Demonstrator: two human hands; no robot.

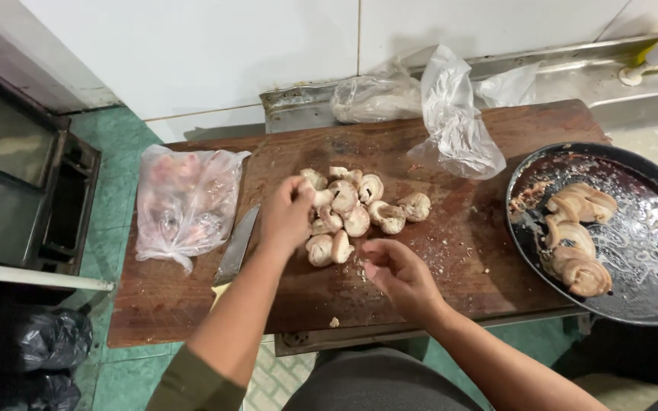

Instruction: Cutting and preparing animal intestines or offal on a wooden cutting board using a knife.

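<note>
- One long wooden tabletop (192, 304), dark and stained, carries everything.
- One black round pan (641, 304) sits at its right end, holding three pale curled pieces (576, 247).
- Three plastic bags: one filled with pinkish pieces (184, 199) on the left, one crumpled and clear (455, 122) at the back, one more (375, 97) against the wall.
- One knife (236, 247) lies beside the left forearm, blade on the wood.
- About a dozen halved mushrooms (359, 209) are heaped mid-board.
- Left hand (286, 217) reaches forward, fingers closed around one mushroom at the heap's edge.
- Right hand (397, 272) hovers just beside the heap, fingers loosely curled, nothing visibly held.
</note>
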